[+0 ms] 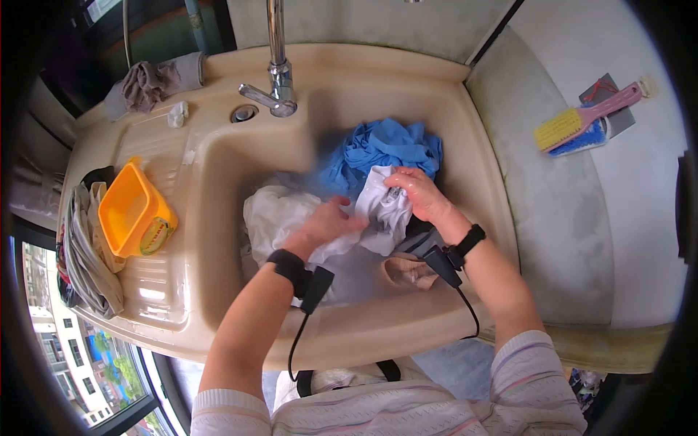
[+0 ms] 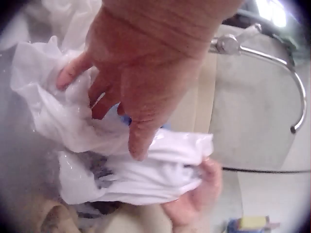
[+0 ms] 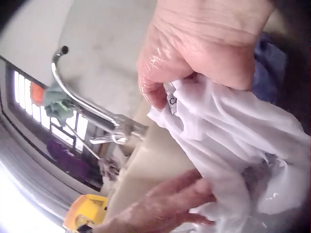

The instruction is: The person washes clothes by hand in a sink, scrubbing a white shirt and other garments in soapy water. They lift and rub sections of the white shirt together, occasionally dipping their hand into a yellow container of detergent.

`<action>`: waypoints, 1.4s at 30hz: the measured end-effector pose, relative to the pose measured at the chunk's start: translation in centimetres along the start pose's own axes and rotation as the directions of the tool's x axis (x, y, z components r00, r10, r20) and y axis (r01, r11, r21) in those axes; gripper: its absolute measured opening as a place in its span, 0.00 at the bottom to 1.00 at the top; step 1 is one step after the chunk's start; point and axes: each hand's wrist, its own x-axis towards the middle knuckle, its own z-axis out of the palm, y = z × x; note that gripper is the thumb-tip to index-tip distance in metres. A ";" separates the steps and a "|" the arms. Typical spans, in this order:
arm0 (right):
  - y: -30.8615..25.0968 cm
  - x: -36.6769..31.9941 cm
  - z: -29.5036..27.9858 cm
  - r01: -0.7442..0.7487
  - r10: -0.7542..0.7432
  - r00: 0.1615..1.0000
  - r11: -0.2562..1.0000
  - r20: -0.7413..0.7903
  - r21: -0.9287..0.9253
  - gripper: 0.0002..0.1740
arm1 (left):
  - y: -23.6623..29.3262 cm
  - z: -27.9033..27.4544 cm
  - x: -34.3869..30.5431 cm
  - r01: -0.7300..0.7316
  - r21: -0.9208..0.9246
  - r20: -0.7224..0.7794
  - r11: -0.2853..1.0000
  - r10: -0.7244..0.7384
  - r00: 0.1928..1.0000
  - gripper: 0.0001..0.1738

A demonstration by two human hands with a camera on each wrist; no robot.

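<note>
My right hand (image 1: pixel 422 195) grips the top edge of a wet white garment (image 1: pixel 379 212), its fingers curled over the cloth. A small printed label (image 3: pixel 172 101) shows beside these fingers in the right wrist view. My left hand (image 1: pixel 327 220) is just left of that garment, over more white cloth (image 1: pixel 276 214). In the left wrist view its fingers are spread and loosely bent against the wet fabric. Behind the hands a bunched blue cloth (image 1: pixel 392 145) sits in the sink (image 1: pixel 218 269). A tan garment (image 1: pixel 411 272) lies in the cloudy water near the front.
A chrome faucet (image 1: pixel 280 80) rises behind the sink. On the left drainboard stand a yellow basin (image 1: pixel 134 211) and a heap of grey clothes (image 1: pixel 91 254). A rolled grey cloth (image 1: pixel 156 80) lies at the back left. Brushes (image 1: pixel 582 127) hang on the right wall.
</note>
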 end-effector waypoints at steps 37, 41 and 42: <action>2.1 0.6 7.7 0.098 -0.080 0.989 0.985 0.125 -0.142 0.03 | -0.1 -1.8 -5.5 -0.098 -0.995 -0.102 0.031 -0.194 0.976 0.12; 3.3 -1.1 13.5 0.408 -0.431 0.893 0.652 0.130 -0.639 0.08 | -2.7 -1.1 -3.6 -0.085 -0.992 -0.062 -0.091 -0.224 0.973 0.14; 3.3 -2.2 15.4 0.438 -0.477 0.861 0.516 0.177 -0.736 0.11 | -3.1 -1.0 -3.9 -0.081 -0.992 -0.057 -0.097 -0.229 0.972 0.14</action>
